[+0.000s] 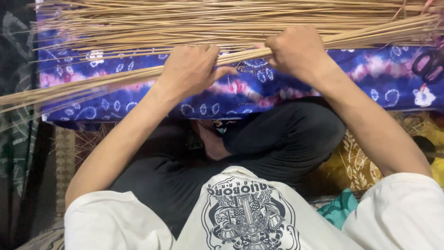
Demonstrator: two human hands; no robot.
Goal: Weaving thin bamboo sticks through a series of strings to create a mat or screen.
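A: Found the left hand (189, 69) fisted round the bundle of thin sticks (106, 82), knuckles up. Found the right hand (296, 52) clenched on the same bundle, just beside the left.

B: Placed the bundle where?

A: Saw it held slantwise above the blue tie-dyed cloth (259, 95), in front of the crossed legs, with the tips fanned out past the cloth's left edge. Noticed a bigger loose pile of sticks (185, 18) lying across the cloth behind it.

B: Judged anything likely to go wrong?

A: Reckoned so. Looked thin and brittle, so could have snapped under a hard twist between two fists set that close. Could also have slid out at the splayed left end, gripped only near the middle. Might have tangled with the loose pile, running close to it on the right.

B: Spotted anything sharp?

A: Made out what seemed to be scissors (428, 65) at the far right of the cloth, though partly cut off by the frame, so could not swear to it. Lay well apart from both hands, yet could have nicked a careless forearm.

B: Counted any containers?

A: Found none: no basket, box or tray. Saw the sticks borne only by the cloth and the two hands.
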